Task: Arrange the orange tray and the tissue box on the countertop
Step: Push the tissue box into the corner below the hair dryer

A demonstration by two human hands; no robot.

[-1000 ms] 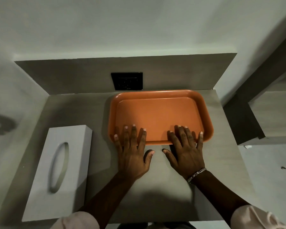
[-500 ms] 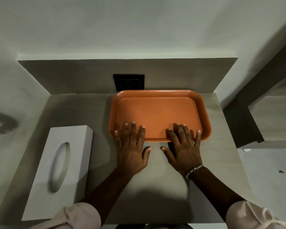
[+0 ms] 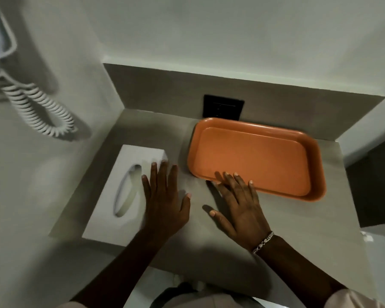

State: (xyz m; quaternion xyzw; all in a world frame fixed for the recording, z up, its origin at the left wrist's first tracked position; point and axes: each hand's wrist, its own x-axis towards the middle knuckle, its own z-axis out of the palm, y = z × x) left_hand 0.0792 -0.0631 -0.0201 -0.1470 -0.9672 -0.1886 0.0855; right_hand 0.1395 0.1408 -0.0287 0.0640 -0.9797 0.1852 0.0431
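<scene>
The orange tray (image 3: 260,156) lies empty on the grey countertop (image 3: 200,252), close to the back wall at the right. A white tissue box (image 3: 111,207) with an oval slot lies at the left of the countertop. My left hand (image 3: 165,196) is spread flat, its fingers over the box's right edge. My right hand (image 3: 240,205), with a bracelet at the wrist, is spread open with its fingertips reaching the tray's near left rim. Neither hand grips anything.
A black socket plate (image 3: 223,107) sits on the backsplash behind the tray. A white coiled cord (image 3: 38,110) hangs on the left wall. A dark wooden unit (image 3: 378,192) stands to the right of the countertop.
My left hand has left the tray and moved left onto the tissue box. My right hand has slid to the tray's left corner. The view has swung left, showing the coiled cord.
</scene>
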